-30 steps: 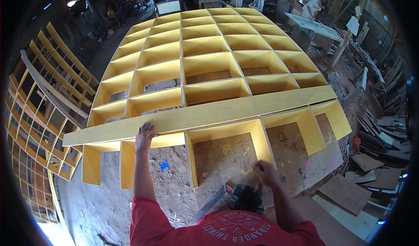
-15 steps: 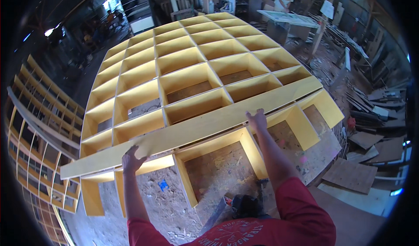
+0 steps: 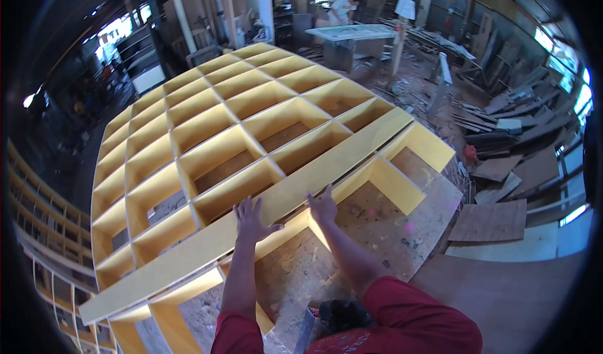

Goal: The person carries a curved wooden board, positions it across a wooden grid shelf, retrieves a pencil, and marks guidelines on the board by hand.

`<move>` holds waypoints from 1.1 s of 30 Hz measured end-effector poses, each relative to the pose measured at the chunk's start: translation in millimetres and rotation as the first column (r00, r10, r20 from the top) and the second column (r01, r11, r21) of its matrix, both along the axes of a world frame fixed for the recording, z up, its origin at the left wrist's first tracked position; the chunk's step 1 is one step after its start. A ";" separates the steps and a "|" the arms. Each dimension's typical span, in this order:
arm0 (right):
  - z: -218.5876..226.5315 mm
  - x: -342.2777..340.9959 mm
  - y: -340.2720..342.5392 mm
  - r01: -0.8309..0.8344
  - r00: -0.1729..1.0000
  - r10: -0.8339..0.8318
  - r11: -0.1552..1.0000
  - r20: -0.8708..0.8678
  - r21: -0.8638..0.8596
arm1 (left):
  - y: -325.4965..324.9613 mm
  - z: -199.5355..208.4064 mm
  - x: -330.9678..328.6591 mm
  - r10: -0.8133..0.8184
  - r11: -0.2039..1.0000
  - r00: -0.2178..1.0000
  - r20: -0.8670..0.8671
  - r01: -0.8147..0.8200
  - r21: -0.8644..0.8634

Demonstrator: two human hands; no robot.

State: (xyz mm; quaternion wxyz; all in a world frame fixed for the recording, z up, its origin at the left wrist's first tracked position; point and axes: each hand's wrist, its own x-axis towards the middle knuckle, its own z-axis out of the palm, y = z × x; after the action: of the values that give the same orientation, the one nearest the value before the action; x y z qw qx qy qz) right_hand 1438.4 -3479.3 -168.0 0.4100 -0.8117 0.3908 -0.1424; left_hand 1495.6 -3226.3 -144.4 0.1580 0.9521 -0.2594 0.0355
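A long pale-yellow board (image 3: pixel 182 252) lies slantwise across the near part of a big yellow wooden grid frame (image 3: pixel 218 112). My left hand (image 3: pixel 252 222) is over the board's middle, fingers spread and thumb out to the right; light contact cannot be told from a small gap. To its right, at the board's near edge, is my right hand (image 3: pixel 323 207), thumb and fingers apart. Neither hand is wrapped round anything. Nearer to me, short yellow panels (image 3: pixel 394 184) stick out from the frame below the board.
A stained plywood sheet (image 3: pixel 301 267) lies under the near panels. More lattice frames (image 3: pixel 47 197) stand at the left. Wood offcuts (image 3: pixel 490 222) are piled at the right. Farther back, a person (image 3: pixel 342 10) is by a table (image 3: pixel 352 32). A dark bundle (image 3: pixel 344 316) is close to my body.
My left hand has slid right along the board, away from its left part, and now is close to my right hand. The view has turned to the right.
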 end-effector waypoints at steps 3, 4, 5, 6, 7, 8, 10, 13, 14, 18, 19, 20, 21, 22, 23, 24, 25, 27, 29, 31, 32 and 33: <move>-10.2 -1.1 -7.8 0.057 0.994 -0.048 0.994 0.096 -0.097 | -13.4 9.6 -1.5 0.026 1.000 0.994 -0.104 -0.025 0.007; -8.8 -0.6 -7.0 0.047 0.992 -0.039 0.997 0.119 -0.066 | -13.7 12.2 -1.8 0.028 1.000 0.994 -0.101 -0.029 -0.004; -7.6 -0.9 -7.4 0.037 0.989 -0.032 0.999 0.141 -0.036 | -15.4 14.4 -1.2 0.018 1.000 0.994 -0.106 -0.017 0.008; -2.2 -1.2 -7.7 0.024 0.994 -0.023 1.000 0.104 -0.005 | -17.2 17.9 0.1 0.036 0.999 0.994 -0.105 -0.036 0.002; -2.8 -1.9 -6.1 0.025 0.994 -0.025 1.000 0.102 0.003 | -17.8 19.6 0.2 0.054 0.998 0.993 -0.104 -0.055 -0.005; -1.0 -3.2 -3.9 0.029 0.994 -0.030 1.000 0.108 0.005 | -16.3 19.5 -1.4 0.054 0.999 0.993 -0.106 -0.054 0.002; 0.6 -3.2 -5.2 0.044 0.992 -0.044 0.999 0.116 0.007 | -16.4 19.7 -0.6 0.040 0.999 0.993 -0.113 -0.041 -0.012; 3.6 -5.0 -1.6 0.048 0.993 -0.047 0.999 0.104 -0.003 | -12.4 18.7 0.8 0.035 0.999 0.995 -0.097 -0.038 -0.025; 5.1 -5.1 -0.4 0.038 0.993 -0.041 0.999 0.106 0.031 | -9.8 17.5 -1.1 0.041 0.999 0.994 -0.101 -0.043 -0.020; -6.5 -7.7 -7.0 0.089 0.974 -0.084 0.996 0.211 -0.015 | -19.5 17.0 -5.2 0.028 0.999 0.994 -0.106 -0.032 -0.041; -5.4 -7.0 -4.2 0.087 0.975 -0.083 0.996 0.208 -0.009 | -16.2 15.9 -7.2 0.036 0.998 0.994 -0.103 -0.042 -0.050; -3.8 -5.0 -2.4 0.054 0.983 -0.059 0.998 0.176 0.031 | -12.5 15.4 -8.0 0.041 0.998 0.994 -0.105 -0.045 -0.044; -5.0 -4.0 -3.7 0.027 0.989 -0.037 0.997 0.147 0.067 | -13.6 17.1 -8.1 0.042 0.997 0.994 -0.100 -0.048 -0.060; -6.3 -3.8 -3.1 0.027 0.989 -0.037 0.997 0.146 0.069 | -14.0 18.8 -8.8 0.044 0.996 0.994 -0.095 -0.052 -0.075; -7.2 -2.8 -2.2 0.022 0.986 -0.030 0.998 0.162 0.053 | -13.9 20.3 -11.1 0.046 0.996 0.994 -0.095 -0.053 -0.073; -7.7 -1.8 -1.4 0.019 0.983 -0.025 0.999 0.181 0.035 | -13.9 21.2 -12.8 0.059 0.996 0.994 -0.094 -0.065 -0.067; -7.4 -0.3 -1.1 0.018 0.983 -0.024 0.999 0.183 0.036 | -13.3 23.2 -14.4 0.072 0.995 0.993 -0.092 -0.078 -0.062; -5.3 0.2 3.0 -0.026 0.978 0.016 0.999 0.210 0.042 | -7.5 24.4 -11.3 0.071 0.996 0.996 -0.057 -0.074 -0.057; -16.6 -10.4 -17.0 -0.012 0.980 0.015 1.000 0.197 -0.014 | -21.8 17.7 -16.5 0.034 0.996 0.999 -0.035 -0.037 -0.081; -16.5 -26.9 -37.3 0.011 0.980 0.003 0.997 0.200 -0.071 | -36.8 13.1 -15.3 0.018 0.998 0.998 -0.053 -0.022 -0.066; -16.7 -47.7 -44.2 -0.029 0.974 0.045 0.997 0.223 -0.075 | -39.9 12.2 -15.1 0.002 0.997 0.999 -0.049 -0.006 -0.080; -16.1 -69.9 -50.5 -0.072 0.966 0.090 0.994 0.241 -0.080 | -39.3 9.5 -14.9 0.009 0.999 0.998 -0.057 -0.012 -0.052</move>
State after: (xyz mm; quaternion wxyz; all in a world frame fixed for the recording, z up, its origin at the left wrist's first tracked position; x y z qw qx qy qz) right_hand 1368.5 -3529.8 -184.2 0.4318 -0.8171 0.2986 -0.2381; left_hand 1480.7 -3265.5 -134.9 0.1899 0.9497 -0.2486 0.0158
